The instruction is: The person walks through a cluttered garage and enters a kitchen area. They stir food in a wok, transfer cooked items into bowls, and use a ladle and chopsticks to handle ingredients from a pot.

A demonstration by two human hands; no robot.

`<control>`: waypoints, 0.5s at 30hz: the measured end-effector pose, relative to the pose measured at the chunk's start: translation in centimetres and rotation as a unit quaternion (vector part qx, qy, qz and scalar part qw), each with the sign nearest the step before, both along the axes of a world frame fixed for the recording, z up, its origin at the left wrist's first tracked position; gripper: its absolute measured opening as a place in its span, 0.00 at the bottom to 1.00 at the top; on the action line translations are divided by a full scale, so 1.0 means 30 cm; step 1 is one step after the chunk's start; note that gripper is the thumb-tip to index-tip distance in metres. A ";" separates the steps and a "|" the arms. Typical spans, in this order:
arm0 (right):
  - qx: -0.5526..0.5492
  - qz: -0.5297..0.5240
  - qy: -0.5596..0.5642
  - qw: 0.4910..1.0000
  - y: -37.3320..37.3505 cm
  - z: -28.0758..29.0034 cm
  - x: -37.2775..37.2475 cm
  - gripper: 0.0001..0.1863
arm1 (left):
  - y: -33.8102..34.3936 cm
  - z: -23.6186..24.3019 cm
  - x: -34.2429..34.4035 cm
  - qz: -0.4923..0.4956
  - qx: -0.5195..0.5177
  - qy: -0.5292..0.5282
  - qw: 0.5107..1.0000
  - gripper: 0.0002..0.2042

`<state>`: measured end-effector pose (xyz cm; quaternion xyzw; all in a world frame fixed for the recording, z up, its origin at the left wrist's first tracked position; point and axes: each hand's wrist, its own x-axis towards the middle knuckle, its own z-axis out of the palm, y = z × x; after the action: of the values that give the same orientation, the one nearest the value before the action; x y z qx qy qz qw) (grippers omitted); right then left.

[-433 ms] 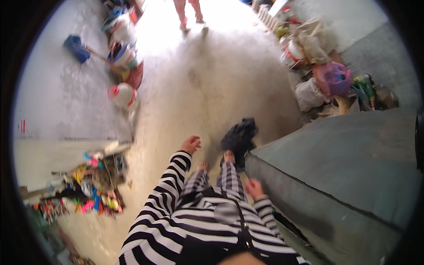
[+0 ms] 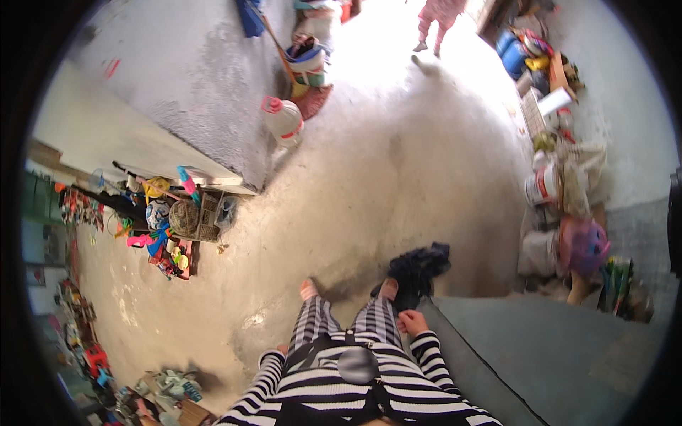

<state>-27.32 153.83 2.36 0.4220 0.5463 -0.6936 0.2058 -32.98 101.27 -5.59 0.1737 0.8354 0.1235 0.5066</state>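
Observation:
My right hand [image 2: 412, 323] hangs beside my right thigh, its fingers loosely curled with nothing seen in them. Close by it is the edge of a large grey-green surface [image 2: 540, 341]. A bundle of dark cloth [image 2: 420, 264] lies crumpled on the floor just ahead of my right foot [image 2: 388, 288], apart from my hand as far as I can see. Down at my left hip only a sliver of my left hand [image 2: 283, 349] shows past the striped sleeve; its fingers are hidden.
Along the left wall stand a white plastic jug [image 2: 284, 121] and a bucket [image 2: 307, 65]. A wicker basket [image 2: 207, 216] and toys sit past the wall's corner. Bags, a white bucket [image 2: 543, 183] and boxes line the right wall. Another person [image 2: 439, 21] stands in the bright doorway.
My view has swung left, so the scene shifts right and more of the left room shows. My left arm has dropped from in front of me to my side. The dark cloth stays on the floor.

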 end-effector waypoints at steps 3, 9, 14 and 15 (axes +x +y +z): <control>0.050 0.045 -0.038 0.997 -0.007 -0.015 -0.064 0.09 | 0.001 -0.040 0.049 0.121 -0.036 -0.079 0.989 0.16; 0.183 0.259 0.046 0.947 -0.427 0.003 -0.468 0.10 | -0.350 -0.155 -0.005 0.090 0.040 -0.068 0.993 0.18; 0.288 0.548 0.244 0.746 -0.971 -0.074 -0.741 0.13 | -0.645 -0.124 -0.129 0.691 0.074 -0.346 0.630 0.17; 0.309 0.601 0.263 0.688 -1.079 -0.112 -0.814 0.12 | -0.759 -0.113 -0.173 0.688 0.127 -0.355 0.620 0.16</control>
<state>-51.75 121.45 -1.00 -0.1570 0.8984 -0.2958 0.2841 -38.16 78.51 -8.98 -0.4467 0.4415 0.5933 0.5034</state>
